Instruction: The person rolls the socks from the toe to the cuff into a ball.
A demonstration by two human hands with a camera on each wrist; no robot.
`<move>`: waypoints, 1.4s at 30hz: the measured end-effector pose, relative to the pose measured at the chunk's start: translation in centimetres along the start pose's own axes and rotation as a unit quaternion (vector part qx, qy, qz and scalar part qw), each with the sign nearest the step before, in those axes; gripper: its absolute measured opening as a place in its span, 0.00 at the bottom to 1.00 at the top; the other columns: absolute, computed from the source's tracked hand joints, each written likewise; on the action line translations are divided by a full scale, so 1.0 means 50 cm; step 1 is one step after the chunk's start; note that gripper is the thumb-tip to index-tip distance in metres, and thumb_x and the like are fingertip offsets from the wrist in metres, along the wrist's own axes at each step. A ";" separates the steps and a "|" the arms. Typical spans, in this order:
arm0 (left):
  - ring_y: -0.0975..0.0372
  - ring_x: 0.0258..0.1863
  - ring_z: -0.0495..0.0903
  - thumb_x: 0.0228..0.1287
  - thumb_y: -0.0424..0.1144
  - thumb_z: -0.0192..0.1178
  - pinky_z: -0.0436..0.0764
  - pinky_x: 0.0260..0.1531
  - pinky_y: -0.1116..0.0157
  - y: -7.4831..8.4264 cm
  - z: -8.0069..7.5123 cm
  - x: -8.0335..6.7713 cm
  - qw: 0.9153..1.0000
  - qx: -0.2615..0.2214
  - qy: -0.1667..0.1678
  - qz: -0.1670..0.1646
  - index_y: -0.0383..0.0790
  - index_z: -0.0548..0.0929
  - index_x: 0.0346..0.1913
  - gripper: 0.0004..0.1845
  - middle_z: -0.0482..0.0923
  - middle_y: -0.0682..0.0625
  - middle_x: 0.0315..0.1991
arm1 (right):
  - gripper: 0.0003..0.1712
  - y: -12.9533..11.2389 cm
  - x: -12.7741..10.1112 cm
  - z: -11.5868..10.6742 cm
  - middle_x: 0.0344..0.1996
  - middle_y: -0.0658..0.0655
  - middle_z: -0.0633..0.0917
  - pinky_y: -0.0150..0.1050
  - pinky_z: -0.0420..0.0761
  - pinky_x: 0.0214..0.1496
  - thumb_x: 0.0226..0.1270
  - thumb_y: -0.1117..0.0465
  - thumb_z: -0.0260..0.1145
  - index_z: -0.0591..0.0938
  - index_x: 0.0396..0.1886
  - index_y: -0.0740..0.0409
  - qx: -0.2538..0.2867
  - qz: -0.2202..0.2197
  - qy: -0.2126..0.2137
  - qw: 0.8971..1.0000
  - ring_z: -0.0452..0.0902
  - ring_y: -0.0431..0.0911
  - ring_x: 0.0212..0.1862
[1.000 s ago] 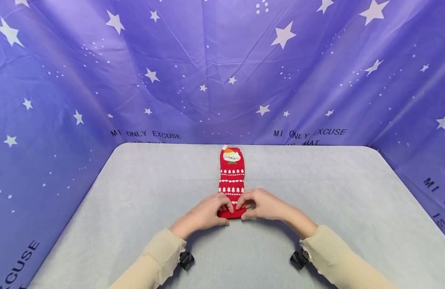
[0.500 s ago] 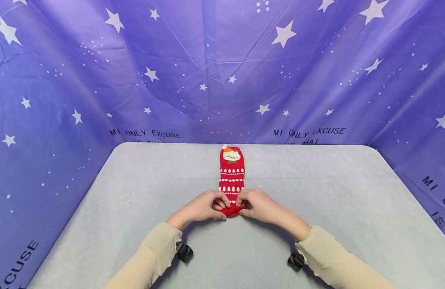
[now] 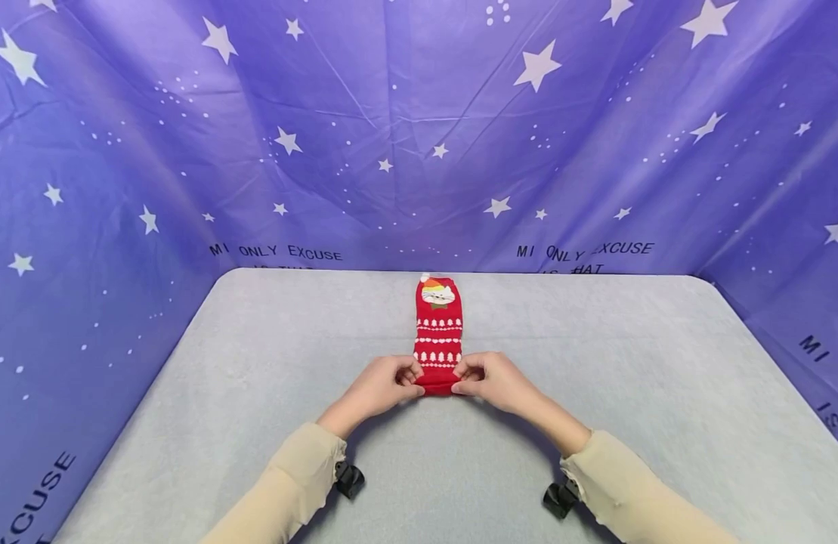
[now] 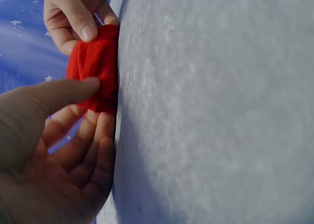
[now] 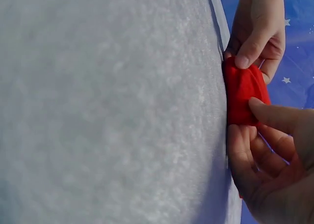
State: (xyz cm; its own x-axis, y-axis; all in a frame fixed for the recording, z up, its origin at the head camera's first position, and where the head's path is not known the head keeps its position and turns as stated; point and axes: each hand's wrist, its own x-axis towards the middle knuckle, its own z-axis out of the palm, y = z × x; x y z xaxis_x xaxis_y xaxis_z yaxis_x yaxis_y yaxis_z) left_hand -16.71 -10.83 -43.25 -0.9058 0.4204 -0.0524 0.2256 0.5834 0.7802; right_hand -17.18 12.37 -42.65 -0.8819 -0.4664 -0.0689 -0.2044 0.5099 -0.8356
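Observation:
A red sock (image 3: 439, 340) with white tree and heart bands lies lengthwise on the table, a cat in an orange hat at its far end. Its near end is folded over into a plain red roll (image 4: 100, 57). At the left corner of that fold, my left hand (image 3: 384, 385) pinches the fabric between thumb and fingers. My right hand (image 3: 493, 381) grips the right corner the same way. In the right wrist view both thumbs press on the red fold (image 5: 243, 94), with fingers tucked beneath or beside it.
The grey table (image 3: 310, 325) has rounded far corners. A purple-blue curtain (image 3: 419, 136) with white stars and lettering hangs behind it and along both sides. Black wrist cameras (image 3: 349, 480) sit below the beige sleeves (image 3: 289, 476).
The near end of the sock has been turned up and away from the person, so the sock is shorter. Both hands have moved slightly forward and apart to its corners.

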 end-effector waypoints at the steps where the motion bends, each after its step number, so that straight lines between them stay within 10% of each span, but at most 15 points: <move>1: 0.68 0.25 0.74 0.56 0.30 0.69 0.74 0.25 0.73 0.000 0.000 0.001 1.000 -0.005 0.009 -0.011 0.39 0.81 0.31 0.06 0.80 0.53 0.26 | 0.04 0.002 0.001 0.000 0.24 0.55 0.85 0.29 0.76 0.24 0.59 0.68 0.71 0.83 0.31 0.65 0.005 0.006 0.005 1.000 0.74 0.38 0.24; 10: 0.68 0.21 0.73 0.53 0.32 0.73 0.72 0.22 0.71 0.005 0.002 0.011 0.995 -0.011 0.062 -0.081 0.40 0.82 0.28 0.08 0.82 0.53 0.22 | 0.07 0.007 0.014 0.001 0.23 0.56 0.85 0.29 0.79 0.27 0.57 0.68 0.73 0.82 0.29 0.66 0.015 0.036 0.032 0.999 0.76 0.37 0.25; 19: 0.67 0.22 0.67 0.53 0.27 0.71 0.66 0.24 0.73 -0.001 0.009 0.017 0.998 0.027 0.060 -0.006 0.41 0.74 0.26 0.14 0.69 0.56 0.21 | 0.10 0.004 0.020 0.009 0.21 0.50 0.80 0.28 0.73 0.28 0.52 0.72 0.72 0.79 0.24 0.57 -0.068 -0.010 0.067 0.995 0.72 0.38 0.26; 26: 0.72 0.26 0.74 0.55 0.27 0.69 0.77 0.29 0.75 -0.002 0.001 0.014 0.995 0.075 0.022 0.069 0.40 0.86 0.29 0.05 0.80 0.52 0.27 | 0.07 0.008 0.018 0.009 0.24 0.50 0.85 0.27 0.78 0.30 0.53 0.73 0.71 0.87 0.25 0.57 -0.121 -0.097 0.059 0.986 0.74 0.32 0.26; 42: 0.68 0.29 0.76 0.56 0.33 0.72 0.76 0.31 0.72 0.010 -0.007 0.018 0.983 0.180 0.012 0.040 0.47 0.82 0.29 0.08 0.79 0.56 0.30 | 0.08 -0.005 0.015 0.011 0.24 0.48 0.81 0.26 0.76 0.30 0.51 0.68 0.76 0.83 0.27 0.56 -0.209 -0.105 0.052 0.971 0.74 0.36 0.27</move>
State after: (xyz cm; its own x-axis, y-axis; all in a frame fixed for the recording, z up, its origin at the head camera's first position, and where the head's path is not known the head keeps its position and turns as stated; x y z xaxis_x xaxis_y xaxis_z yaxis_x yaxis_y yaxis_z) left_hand -17.56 -10.38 -42.67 -0.8875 0.4605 0.0189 0.4048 0.7592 0.5097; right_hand -17.57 11.48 -42.82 -0.8352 -0.5283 0.1524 -0.5205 0.6704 -0.5288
